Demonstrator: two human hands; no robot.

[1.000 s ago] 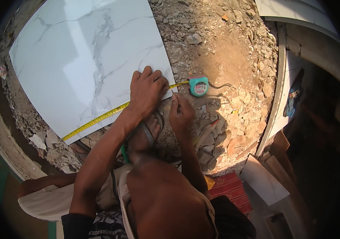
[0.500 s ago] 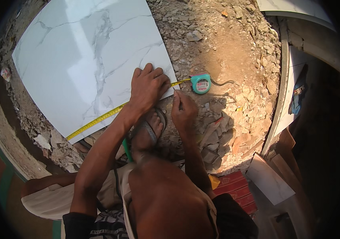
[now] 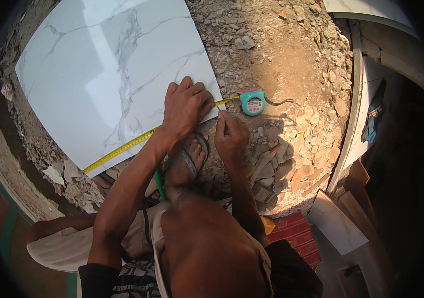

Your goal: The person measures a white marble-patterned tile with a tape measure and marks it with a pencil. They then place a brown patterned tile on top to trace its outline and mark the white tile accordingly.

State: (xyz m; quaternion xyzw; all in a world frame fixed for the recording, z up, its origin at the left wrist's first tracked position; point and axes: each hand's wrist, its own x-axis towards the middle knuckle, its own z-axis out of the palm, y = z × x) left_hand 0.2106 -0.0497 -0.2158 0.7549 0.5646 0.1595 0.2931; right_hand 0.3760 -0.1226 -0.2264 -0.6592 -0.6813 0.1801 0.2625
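A large glossy white tile (image 3: 87, 74) with grey marbling lies on the ground at the left. The yellow blade of a tape measure (image 3: 122, 151) runs along its near edge, passing beneath my left hand (image 3: 187, 107). That hand's curled fingers press the blade down near the tile's right corner. Beyond the corner, the teal tape case (image 3: 253, 103) rests on the rubble with its dark strap trailing right. My right hand (image 3: 232, 136) is closed in a pinch beside the tile's right edge, just below the blade. What its fingertips hold is too small to make out.
My sandalled foot (image 3: 192, 159) is planted by the tile's near edge. Loose stones and broken rubble (image 3: 311, 119) cover the ground to the right. A cut tile piece (image 3: 339, 223) and a red ridged item (image 3: 294, 236) lie at lower right, near a raised edge (image 3: 353, 99).
Hardly anything differs. The view has shifted very slightly; both hands, the tape and the tile keep their places relative to one another.
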